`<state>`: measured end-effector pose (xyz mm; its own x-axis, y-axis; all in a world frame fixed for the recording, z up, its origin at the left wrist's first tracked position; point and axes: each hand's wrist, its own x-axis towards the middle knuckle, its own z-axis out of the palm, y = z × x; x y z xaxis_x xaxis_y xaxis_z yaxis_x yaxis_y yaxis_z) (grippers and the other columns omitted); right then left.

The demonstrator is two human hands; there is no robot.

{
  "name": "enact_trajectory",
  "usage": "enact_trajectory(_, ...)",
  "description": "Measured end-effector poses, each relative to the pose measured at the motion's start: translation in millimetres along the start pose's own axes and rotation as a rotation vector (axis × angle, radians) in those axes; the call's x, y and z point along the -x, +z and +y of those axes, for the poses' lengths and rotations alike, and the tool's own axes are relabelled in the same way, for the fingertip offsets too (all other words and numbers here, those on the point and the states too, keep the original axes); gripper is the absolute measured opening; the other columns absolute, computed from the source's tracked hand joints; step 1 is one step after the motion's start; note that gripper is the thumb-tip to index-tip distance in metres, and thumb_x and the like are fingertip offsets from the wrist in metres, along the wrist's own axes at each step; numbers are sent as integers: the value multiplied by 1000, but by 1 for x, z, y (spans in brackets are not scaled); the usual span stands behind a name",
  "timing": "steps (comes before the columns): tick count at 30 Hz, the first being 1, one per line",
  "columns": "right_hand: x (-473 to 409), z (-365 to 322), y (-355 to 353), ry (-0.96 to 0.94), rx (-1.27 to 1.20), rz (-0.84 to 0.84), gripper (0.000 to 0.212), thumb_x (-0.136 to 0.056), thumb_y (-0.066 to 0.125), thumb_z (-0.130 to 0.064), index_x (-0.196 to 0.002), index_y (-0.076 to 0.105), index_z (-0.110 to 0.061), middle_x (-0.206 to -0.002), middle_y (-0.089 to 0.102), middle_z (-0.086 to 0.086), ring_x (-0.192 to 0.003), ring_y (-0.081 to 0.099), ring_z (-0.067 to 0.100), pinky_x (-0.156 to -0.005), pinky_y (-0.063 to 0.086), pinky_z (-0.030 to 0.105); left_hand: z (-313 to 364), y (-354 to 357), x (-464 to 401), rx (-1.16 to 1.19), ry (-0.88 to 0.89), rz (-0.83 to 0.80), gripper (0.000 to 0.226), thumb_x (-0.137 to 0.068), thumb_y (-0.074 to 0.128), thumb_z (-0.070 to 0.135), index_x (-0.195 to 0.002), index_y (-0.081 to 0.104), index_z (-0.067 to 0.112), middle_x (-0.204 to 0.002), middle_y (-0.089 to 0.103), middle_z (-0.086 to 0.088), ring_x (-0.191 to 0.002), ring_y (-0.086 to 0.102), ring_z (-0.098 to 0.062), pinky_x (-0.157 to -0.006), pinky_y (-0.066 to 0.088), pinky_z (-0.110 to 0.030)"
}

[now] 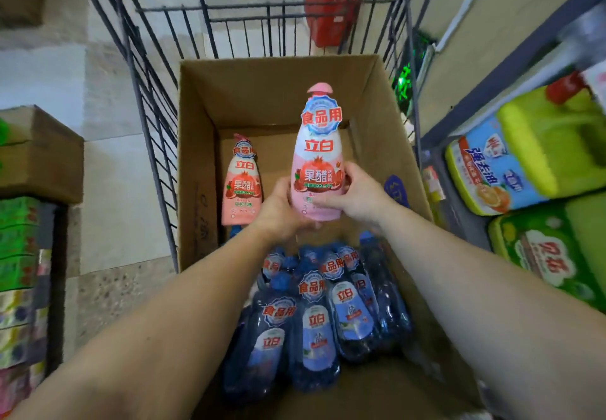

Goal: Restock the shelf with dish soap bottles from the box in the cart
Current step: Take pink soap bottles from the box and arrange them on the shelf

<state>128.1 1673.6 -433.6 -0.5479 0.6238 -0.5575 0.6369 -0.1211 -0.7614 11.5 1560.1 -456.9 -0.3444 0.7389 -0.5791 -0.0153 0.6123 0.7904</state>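
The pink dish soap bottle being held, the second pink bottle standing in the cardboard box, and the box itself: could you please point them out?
Held pink dish soap bottle [317,157]: head view, label.
Second pink bottle [242,186]: head view, front label.
Cardboard box [196,163]: head view, left wall.

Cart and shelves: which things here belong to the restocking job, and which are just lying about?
Job:
held pink bottle
second pink bottle
blue bottles
box
cart
shelf
left hand
right hand

Lying about:
green jugs
side cartons

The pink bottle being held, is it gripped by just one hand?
No, the left hand and the right hand both grip the pink bottle above the box.
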Motion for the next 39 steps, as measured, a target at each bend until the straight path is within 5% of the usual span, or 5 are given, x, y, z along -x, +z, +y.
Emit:
enact_trajectory(7, 90, -18, -49, -128, -76, 233, 67, -64, 89, -20, -120, 53, -20, -110, 67, -6, -100, 65, 10, -89, 53, 33, 63, 25, 54, -166, 276, -18, 84, -62, 89, 8, -130, 42, 22, -110, 63, 7, -99, 62, -11, -77, 52, -23)
enact_trajectory(20, 389, 76, -124, -189, -81, 783, 67, -66, 89, -18, -121, 52, -14, -114, 67, -4, -98, 63, 9, -87, 49, 24, 102, 211, 236, -253, 687, -409, 85, -53, 92, 11, -123, 43, 14, -109, 66, 0, -102, 65, -19, -87, 56, -39)
enact_trajectory(24, 533, 126, -115, -163, -83, 975, 67, -57, 92, -27, -107, 48, -27, -113, 69, -1, -101, 67, 14, -94, 53, 41, 87, 285, 347, -240, 800, -570, 73, -61, 88, -1, -119, 46, 15, -99, 63, 10, -90, 64, -11, -76, 56, -21)
enact_trajectory(31, 826, 190, -87, -62, -117, 1423, 66, -64, 90, -18, -117, 51, -19, -106, 69, -6, -93, 67, 5, -88, 54, 26, 75, 435, 570, -231, 1065, -994, 67, -64, 83, -9, -116, 46, 12, -93, 59, 10, -68, 58, 19, -62, 45, -5)
enact_trajectory(39, 1050, 246, -34, 36, -176, 1836, 52, -71, 84, -11, -111, 55, -27, -102, 70, 7, -89, 70, 22, -71, 60, 45, 52, 561, 781, -264, 1219, -1386, 73, -60, 91, 8, -113, 43, 25, -105, 66, 5, -84, 62, 1, -72, 52, -13)
